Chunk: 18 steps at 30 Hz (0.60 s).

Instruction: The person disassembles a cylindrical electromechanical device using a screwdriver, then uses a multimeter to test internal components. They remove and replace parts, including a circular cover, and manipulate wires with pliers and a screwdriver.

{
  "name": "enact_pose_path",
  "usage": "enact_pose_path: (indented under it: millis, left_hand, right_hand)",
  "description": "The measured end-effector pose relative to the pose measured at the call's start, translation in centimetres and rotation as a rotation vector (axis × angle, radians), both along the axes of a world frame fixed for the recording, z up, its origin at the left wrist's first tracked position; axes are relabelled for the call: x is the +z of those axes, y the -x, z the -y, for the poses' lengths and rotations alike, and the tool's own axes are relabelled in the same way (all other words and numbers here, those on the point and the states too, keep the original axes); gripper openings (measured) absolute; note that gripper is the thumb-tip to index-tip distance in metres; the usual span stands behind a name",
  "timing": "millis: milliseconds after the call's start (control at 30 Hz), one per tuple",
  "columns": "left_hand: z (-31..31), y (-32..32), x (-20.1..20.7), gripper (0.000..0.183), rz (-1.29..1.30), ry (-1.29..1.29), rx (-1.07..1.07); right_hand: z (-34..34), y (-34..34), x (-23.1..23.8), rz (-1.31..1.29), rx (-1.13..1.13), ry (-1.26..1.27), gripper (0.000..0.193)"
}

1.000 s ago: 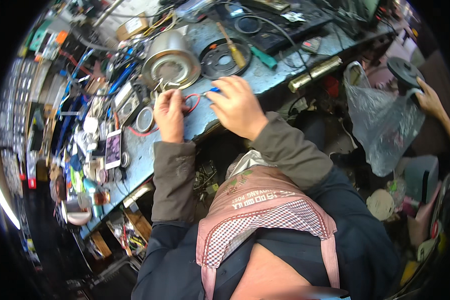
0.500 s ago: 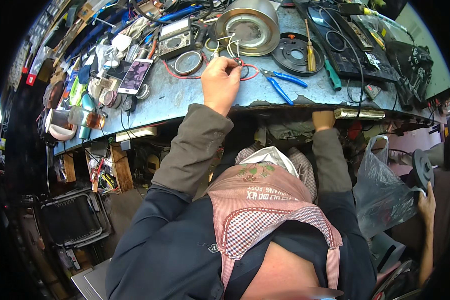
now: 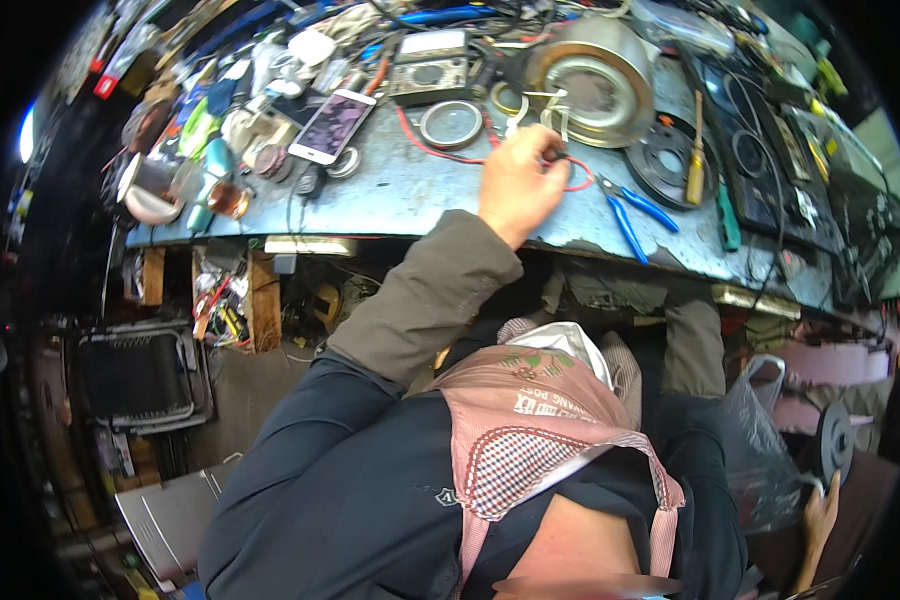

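My left hand (image 3: 522, 185) is raised over the front of the bench, thumb and fingers pinched. A small dark piece shows at its fingertips, too covered to name, with a red wire (image 3: 579, 172) looping beside it. Just beyond stands a metal pot body (image 3: 597, 60), bottom toward me, with white wires (image 3: 558, 110) coming from it. Right of it is a black round base (image 3: 660, 165) with a yellow-handled screwdriver (image 3: 695, 175) across it. Blue-handled cutters (image 3: 635, 220) lie near the bench edge. My right sleeve (image 3: 694, 345) runs under the bench edge, which hides that hand.
Left of my hand are a round metal-rimmed disc (image 3: 450, 124), an analog multimeter (image 3: 428, 75) and a white phone (image 3: 332, 127). A green-handled tool (image 3: 727, 220) lies at right. Another person's hand (image 3: 820, 520) holds a grey disc (image 3: 834, 440) near a clear plastic bag (image 3: 755, 450).
The view has swung, so the bench appears shifted right. My left hand stays pinched by the white wires. My right hand has moved from the bench edge to under it, out of sight.
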State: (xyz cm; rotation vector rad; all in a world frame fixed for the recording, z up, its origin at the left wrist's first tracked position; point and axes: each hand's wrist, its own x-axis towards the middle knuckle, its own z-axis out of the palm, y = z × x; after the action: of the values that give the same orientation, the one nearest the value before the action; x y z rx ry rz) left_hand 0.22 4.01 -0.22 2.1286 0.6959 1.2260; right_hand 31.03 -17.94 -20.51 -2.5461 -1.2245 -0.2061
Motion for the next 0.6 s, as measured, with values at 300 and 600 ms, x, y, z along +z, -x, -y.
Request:
enact_pose_path:
  millis: [300, 600]
  left_hand:
    - [0.3, -0.2, 0.1, 0.014, 0.037, 0.060, -0.029]
    - [0.6, 0.1, 0.8, 0.015, 0.004, 0.084, -0.049]
  right_hand:
    - [0.0, -0.6, -1.8, 0.068, 0.056, -0.075, 0.043]
    - [-0.1, -1.1, -1.9, 0.089, 0.061, -0.102, 0.043]
